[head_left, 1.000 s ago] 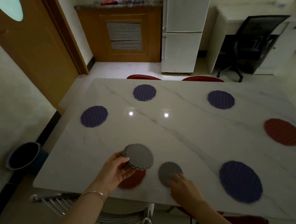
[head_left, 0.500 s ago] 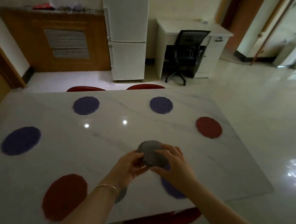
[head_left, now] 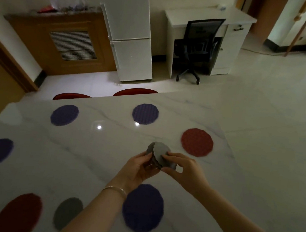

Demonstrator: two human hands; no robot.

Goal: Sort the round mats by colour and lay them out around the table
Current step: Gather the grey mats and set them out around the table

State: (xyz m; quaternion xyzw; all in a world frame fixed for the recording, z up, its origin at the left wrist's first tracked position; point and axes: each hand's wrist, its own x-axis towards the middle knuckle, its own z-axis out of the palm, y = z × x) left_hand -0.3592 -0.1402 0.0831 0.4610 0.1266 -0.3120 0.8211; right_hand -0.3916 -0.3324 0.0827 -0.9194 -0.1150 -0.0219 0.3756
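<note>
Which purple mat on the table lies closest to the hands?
The large purple mat at the near edge, just below the left hand; the other three purple mats lie farther away.

one head-worn camera looks forward and down, close over the marble table (head_left: 108, 149), towards the fridge (head_left: 130, 35).

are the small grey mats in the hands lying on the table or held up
Held up. The small grey scalloped mats are gripped between the left hand and right hand, tilted above the white marble table.

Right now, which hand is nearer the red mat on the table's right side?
Right. The right hand is just below-left of the red mat; the left hand is farther left, both gripping the grey mat stack.
</note>
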